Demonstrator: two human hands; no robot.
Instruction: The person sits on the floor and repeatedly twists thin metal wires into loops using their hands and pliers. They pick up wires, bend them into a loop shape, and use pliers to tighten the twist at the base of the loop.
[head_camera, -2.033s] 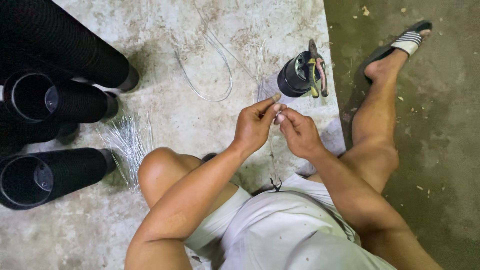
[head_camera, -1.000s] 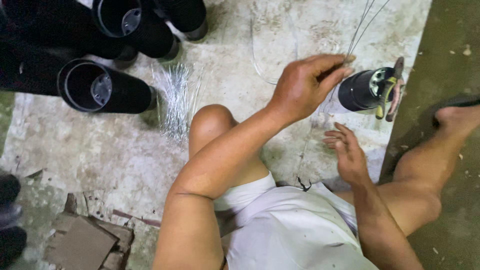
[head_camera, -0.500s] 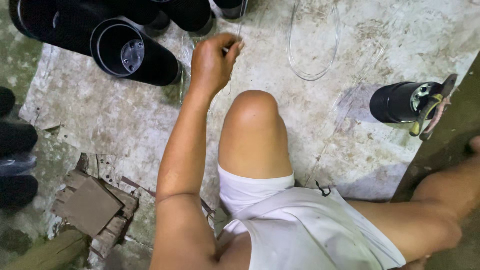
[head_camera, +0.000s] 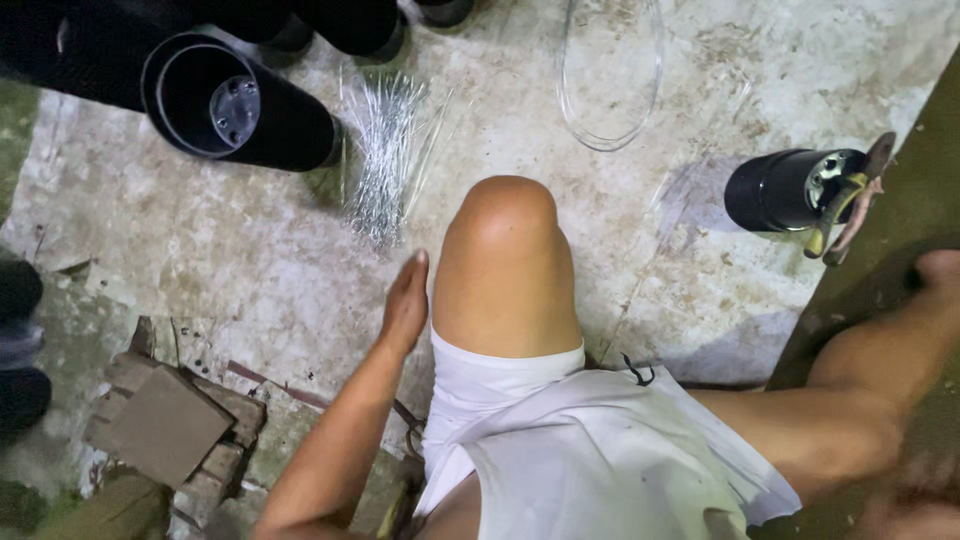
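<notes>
- Seen from above, a seated person in white shorts (head_camera: 560, 450), left knee (head_camera: 505, 250) raised at the centre of the view.
- The left hand (head_camera: 405, 305) hangs empty just beside the knee, palm toward the leg, fingers straight and pressed together. Half a second ago it was raised over the bundle of wires, fingers pinched; it has since let go and drawn back.
- The right hand is out of view, so I cannot tell its fingers.
- The bundle of thin silver wires (head_camera: 385, 150) lies on the concrete slab (head_camera: 200, 240) beyond the hand, near the slab's far edge, fanned out and untouched.
- Just left of the wires, a black plastic pot (head_camera: 225, 105) lies on its side, mouth open, with more pots behind it.
- At the slab's right edge, another black pot (head_camera: 785, 190) lies on its side with pliers (head_camera: 845, 205) resting on its end.
- A loop of clear wire (head_camera: 610, 85) lies at the far edge.
- Broken bricks (head_camera: 165, 425) sit off the slab's near left corner.
</notes>
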